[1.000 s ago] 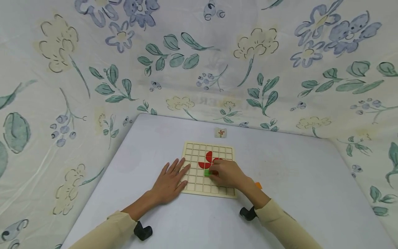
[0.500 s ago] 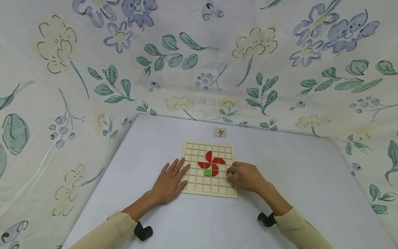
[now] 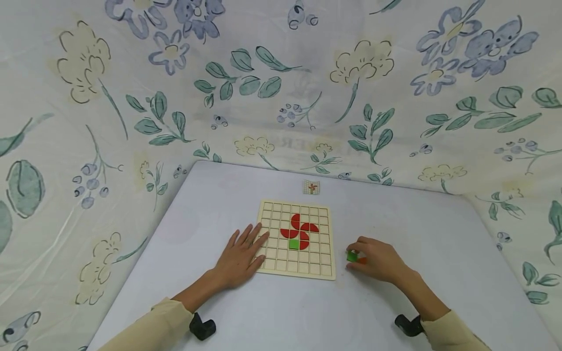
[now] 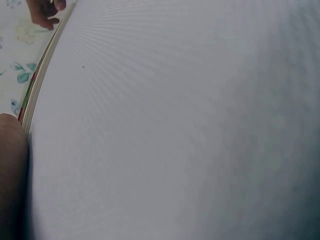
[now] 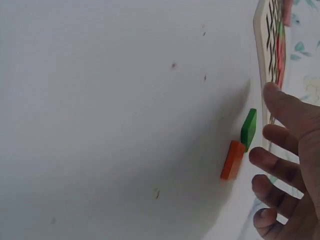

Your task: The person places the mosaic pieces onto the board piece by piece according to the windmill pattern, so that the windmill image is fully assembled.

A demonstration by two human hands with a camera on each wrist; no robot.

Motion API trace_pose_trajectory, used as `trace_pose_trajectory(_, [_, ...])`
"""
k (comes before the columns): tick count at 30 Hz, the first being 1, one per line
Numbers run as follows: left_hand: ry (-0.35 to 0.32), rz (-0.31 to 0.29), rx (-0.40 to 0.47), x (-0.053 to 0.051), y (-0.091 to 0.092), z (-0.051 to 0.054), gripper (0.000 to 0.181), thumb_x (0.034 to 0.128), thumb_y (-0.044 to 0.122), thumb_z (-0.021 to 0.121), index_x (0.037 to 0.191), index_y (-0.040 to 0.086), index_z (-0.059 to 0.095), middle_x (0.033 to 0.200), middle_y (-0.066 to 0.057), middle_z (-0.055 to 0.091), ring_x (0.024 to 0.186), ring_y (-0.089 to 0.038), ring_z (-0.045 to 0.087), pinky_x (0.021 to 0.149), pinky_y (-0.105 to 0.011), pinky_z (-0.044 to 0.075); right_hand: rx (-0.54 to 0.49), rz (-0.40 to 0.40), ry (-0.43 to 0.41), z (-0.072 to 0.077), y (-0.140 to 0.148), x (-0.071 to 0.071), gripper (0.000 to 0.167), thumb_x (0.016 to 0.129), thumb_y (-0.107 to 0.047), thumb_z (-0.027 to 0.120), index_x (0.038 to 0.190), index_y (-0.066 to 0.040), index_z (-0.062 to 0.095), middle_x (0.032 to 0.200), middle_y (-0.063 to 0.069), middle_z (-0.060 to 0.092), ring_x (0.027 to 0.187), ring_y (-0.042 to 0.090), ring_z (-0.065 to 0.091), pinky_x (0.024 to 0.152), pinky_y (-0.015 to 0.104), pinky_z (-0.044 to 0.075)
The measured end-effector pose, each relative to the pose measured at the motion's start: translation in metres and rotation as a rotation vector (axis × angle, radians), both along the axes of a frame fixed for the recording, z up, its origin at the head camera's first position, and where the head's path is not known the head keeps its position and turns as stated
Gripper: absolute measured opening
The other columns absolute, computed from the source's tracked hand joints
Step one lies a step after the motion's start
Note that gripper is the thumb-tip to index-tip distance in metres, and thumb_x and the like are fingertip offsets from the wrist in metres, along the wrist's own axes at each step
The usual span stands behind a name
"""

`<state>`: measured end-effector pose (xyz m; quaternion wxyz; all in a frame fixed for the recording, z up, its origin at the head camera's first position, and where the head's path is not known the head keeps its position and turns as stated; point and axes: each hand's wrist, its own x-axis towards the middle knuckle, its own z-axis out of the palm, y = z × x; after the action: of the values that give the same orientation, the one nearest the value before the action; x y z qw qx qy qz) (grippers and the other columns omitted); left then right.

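My left hand [image 3: 239, 256] lies with fingers spread over the left edge of a square wooden grid board [image 3: 274, 263]. Red quarter-round tiles [image 3: 288, 233] form a pinwheel near the board's middle, and a green square tile [image 3: 293, 243] sits just below them. To the right of the board, my right hand [image 3: 379, 258] hovers over a loose green tile [image 5: 249, 129] and an orange tile [image 5: 233, 160] lying on the table. In the right wrist view its thumb and fingers are parted, with nothing pinched between them.
Behind the board lies a small card [image 3: 311, 187] printed with a grid and a red pinwheel. The white table [image 3: 210, 195] backs onto a floral cloth [image 3: 281, 112]. Black wrist cameras [image 3: 202, 325] hang at both cuffs.
My right hand has drawn back from the board's pinwheel to the loose tiles on the right, uncovering the red tiles. My left hand has stayed on the board's left edge.
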<state>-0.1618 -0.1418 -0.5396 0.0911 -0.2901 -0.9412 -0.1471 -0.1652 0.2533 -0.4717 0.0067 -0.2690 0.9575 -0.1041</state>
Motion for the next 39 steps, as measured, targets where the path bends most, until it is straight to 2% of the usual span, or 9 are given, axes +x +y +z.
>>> trace_pose_trajectory(7, [-0.015,0.009,-0.038,0.001,0.002,0.003,0.061,0.1024,0.041,0.045,0.155,0.013,0.033,0.162,-0.014,0.018,0.147,-0.036,0.016,0.112,-0.059,0.015,0.004,-0.107,-0.096,0.0,0.019,0.01,0.033,0.074,-0.026,0.087,0.102,-0.013,0.075,0.088,-0.008,0.061,0.073,0.008,0.052,0.063,0.028,0.048])
trace_pose_trajectory(15, [-0.032,0.013,-0.029,0.002,0.001,0.004,0.061,0.1025,0.041,0.045,0.155,0.012,0.033,0.162,-0.014,0.017,0.147,-0.035,0.015,0.113,-0.059,0.013,-0.121,-0.148,-0.15,-0.004,0.038,0.016,0.019,0.077,-0.008,0.082,0.093,-0.006,0.075,0.077,-0.01,0.059,0.069,0.007,0.051,0.063,0.027,0.048])
trace_pose_trajectory(20, [-0.019,0.015,-0.027,0.001,0.001,0.003,0.061,0.1018,0.04,0.046,0.154,0.012,0.034,0.161,-0.015,0.019,0.147,-0.036,0.016,0.113,-0.059,0.013,-0.076,-0.137,-0.114,-0.007,0.039,0.015,0.016,0.076,-0.009,0.079,0.091,-0.005,0.074,0.074,-0.01,0.056,0.067,0.007,0.047,0.062,0.027,0.046])
trace_pose_trajectory(23, [-0.017,0.006,-0.017,0.0,0.001,0.001,0.06,0.1023,0.04,0.045,0.154,0.012,0.034,0.161,-0.015,0.019,0.146,-0.036,0.017,0.112,-0.059,0.014,-0.039,-0.126,-0.058,-0.007,0.036,0.016,0.017,0.075,-0.012,0.079,0.089,-0.005,0.073,0.073,-0.009,0.055,0.065,0.008,0.046,0.061,0.027,0.046])
trace_pose_trajectory(28, [-0.018,0.003,-0.015,0.0,0.001,0.0,0.06,0.1027,0.04,0.044,0.154,0.012,0.033,0.161,-0.014,0.019,0.146,-0.036,0.017,0.112,-0.059,0.014,-0.094,-0.111,0.024,-0.004,0.03,0.015,0.018,0.074,-0.013,0.082,0.087,-0.005,0.072,0.071,-0.009,0.054,0.065,0.008,0.046,0.059,0.025,0.046])
trace_pose_trajectory(35, [-0.012,0.007,-0.02,0.001,-0.001,0.003,0.06,0.1025,0.04,0.045,0.154,0.013,0.034,0.161,-0.014,0.02,0.146,-0.036,0.018,0.112,-0.058,0.015,-0.104,-0.083,-0.02,-0.003,0.011,0.008,0.02,0.075,-0.017,0.083,0.09,-0.009,0.073,0.073,-0.01,0.052,0.067,0.009,0.047,0.06,0.024,0.045])
trace_pose_trajectory(39, [-0.012,0.006,-0.022,0.002,-0.001,0.004,0.06,0.1025,0.039,0.046,0.154,0.012,0.034,0.161,-0.015,0.02,0.146,-0.037,0.018,0.112,-0.059,0.015,-0.111,-0.053,-0.009,-0.001,-0.002,0.006,0.021,0.074,-0.018,0.084,0.09,-0.009,0.073,0.075,-0.01,0.055,0.068,0.008,0.048,0.061,0.025,0.045])
